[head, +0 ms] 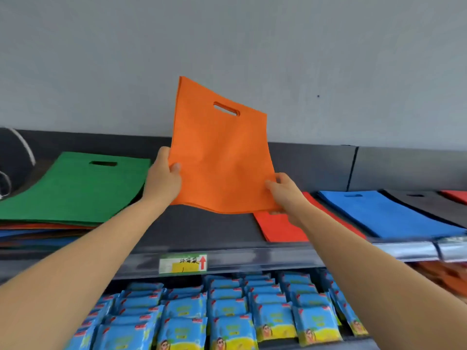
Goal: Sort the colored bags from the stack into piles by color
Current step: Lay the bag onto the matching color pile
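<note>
I hold an orange bag (219, 152) upright above the dark shelf (202, 228), its cut-out handle at the top. My left hand (164, 173) grips its lower left edge and my right hand (283, 190) grips its lower right corner. To the left lies the mixed stack (40, 228), a green bag (75, 188) on top with orange and blue layers showing beneath. On the right lie a red bag (280, 228), partly behind my right hand, then a blue bag (386, 213), a grey-black bag (429, 203) and another red bag (454, 195) at the frame edge.
A grey wall rises behind the shelf. A price label (183, 263) with a red arrow sits on the shelf's front rail. The lower shelf holds rows of blue snack packets (227, 309). White wire loops (22, 145) show at the far left.
</note>
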Motion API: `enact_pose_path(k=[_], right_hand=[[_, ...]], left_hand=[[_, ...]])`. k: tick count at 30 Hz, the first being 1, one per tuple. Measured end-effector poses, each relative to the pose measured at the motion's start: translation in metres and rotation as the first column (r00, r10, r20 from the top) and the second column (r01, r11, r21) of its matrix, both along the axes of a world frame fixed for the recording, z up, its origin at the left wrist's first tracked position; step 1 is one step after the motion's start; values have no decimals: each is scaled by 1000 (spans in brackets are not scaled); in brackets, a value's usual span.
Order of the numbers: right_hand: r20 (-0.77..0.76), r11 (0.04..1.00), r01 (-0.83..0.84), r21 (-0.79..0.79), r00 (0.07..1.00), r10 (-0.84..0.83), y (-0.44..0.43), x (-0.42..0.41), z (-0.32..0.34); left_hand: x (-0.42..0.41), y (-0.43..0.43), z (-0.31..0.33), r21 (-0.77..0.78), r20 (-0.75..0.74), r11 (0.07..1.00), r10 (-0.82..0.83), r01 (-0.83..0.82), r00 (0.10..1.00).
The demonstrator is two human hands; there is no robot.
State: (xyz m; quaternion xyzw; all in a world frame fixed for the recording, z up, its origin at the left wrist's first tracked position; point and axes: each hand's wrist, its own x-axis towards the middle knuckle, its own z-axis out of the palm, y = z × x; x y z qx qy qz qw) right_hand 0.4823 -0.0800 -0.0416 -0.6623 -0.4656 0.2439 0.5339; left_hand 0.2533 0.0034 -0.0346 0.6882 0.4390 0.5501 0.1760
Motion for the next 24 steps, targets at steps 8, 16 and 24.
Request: enact_pose_path(k=[8,16,24], right_hand=[[159,975,184,-124,974,-163,-75,129,-6],[261,935,354,26,900,-349,-147,234,-8],[282,908,413,73,865,-416,-189,302,-12]], left_hand=[[133,-50,-7,-16,13,987,-161,161,987],[252,-99,-13,-65,1,952,-299,298,954],[329,-129,-21,-85,29,946,-311,312,950]])
